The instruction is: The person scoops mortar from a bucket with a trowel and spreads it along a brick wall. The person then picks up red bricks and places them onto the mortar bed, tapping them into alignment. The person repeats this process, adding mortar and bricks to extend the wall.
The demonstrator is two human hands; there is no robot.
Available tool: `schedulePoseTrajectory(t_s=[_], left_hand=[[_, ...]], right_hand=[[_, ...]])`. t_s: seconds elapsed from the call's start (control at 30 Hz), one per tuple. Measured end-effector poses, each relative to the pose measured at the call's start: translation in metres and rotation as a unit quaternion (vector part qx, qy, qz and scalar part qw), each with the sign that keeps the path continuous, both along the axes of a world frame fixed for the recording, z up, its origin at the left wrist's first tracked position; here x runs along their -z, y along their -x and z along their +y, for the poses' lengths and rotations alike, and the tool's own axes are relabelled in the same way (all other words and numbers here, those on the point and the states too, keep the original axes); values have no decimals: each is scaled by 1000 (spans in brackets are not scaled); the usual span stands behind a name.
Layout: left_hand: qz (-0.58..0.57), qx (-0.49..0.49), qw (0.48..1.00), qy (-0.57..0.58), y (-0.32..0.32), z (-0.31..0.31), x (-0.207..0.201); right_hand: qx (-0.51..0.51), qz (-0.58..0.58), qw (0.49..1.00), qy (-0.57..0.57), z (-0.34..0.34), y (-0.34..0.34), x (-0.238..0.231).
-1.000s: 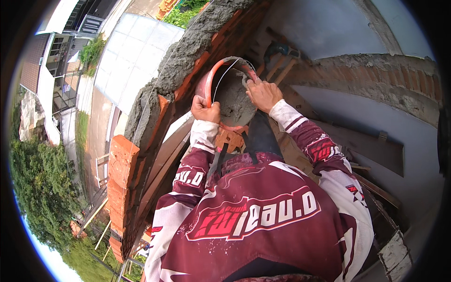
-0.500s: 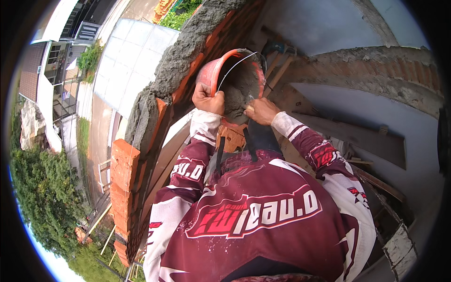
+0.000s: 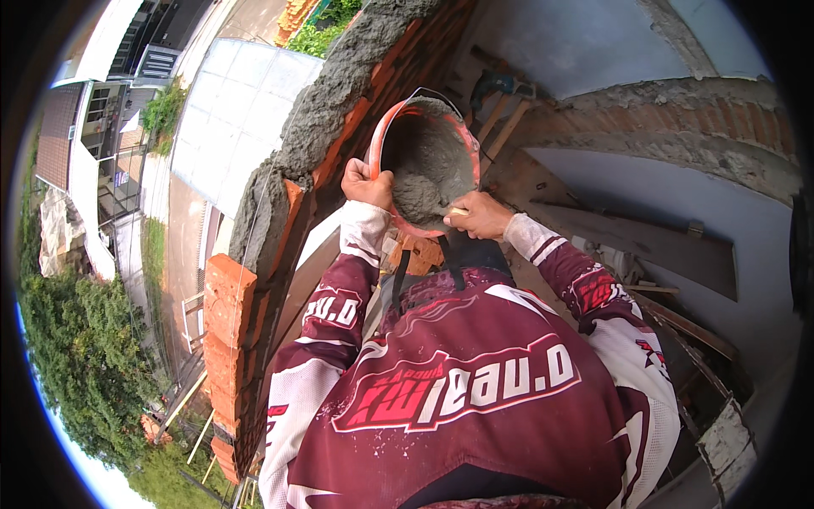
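Observation:
An orange-red bucket [image 3: 471, 146] with grey wet mortar [image 3: 428, 161] inside is in front of me, its mouth facing me. Its thin wire handle arcs over the far rim. My left hand [image 3: 368, 184] is closed on the left side of the bucket, at the rim. Closed round the pale handle of a trowel [image 3: 459, 211], my right hand [image 3: 481, 215] is at the near right rim. The trowel's blade is not visible, apparently down in the mortar.
On the left runs a brick wall [image 3: 227, 297] with a thick mortar bed [image 3: 318, 114] on top and a string line along it. Beyond it lie a pale roof [image 3: 242, 106] and trees [image 3: 80, 339]. Wooden planks [image 3: 502, 123] and a grey wall [image 3: 627, 182] are to the right.
The bucket has swung so its mouth faces me more squarely and shows more mortar. My left hand has shifted slightly left and down, my right slightly nearer, still with the trowel.

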State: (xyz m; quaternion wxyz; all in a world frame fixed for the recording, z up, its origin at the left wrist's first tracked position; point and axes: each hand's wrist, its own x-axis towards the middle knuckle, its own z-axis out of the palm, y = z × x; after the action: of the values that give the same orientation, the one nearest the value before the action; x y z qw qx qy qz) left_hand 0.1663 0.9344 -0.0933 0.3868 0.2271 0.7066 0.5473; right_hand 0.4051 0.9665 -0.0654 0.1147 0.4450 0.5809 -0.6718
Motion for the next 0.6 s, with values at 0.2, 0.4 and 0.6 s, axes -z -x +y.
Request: schedulePoseTrajectory(t_s=[0.2,0.4,0.6], left_hand=[[-16,-56,997,43,-12,-2,24],[-49,-85,983,153,-29,-14,46],[10,-99,972,213,-41,-39,77]], right_hand=[[10,-3,999,39,19,-18,-1],[50,-16,998,16,47,-37,-9],[124,-1,991,-58,103,-44,-41]])
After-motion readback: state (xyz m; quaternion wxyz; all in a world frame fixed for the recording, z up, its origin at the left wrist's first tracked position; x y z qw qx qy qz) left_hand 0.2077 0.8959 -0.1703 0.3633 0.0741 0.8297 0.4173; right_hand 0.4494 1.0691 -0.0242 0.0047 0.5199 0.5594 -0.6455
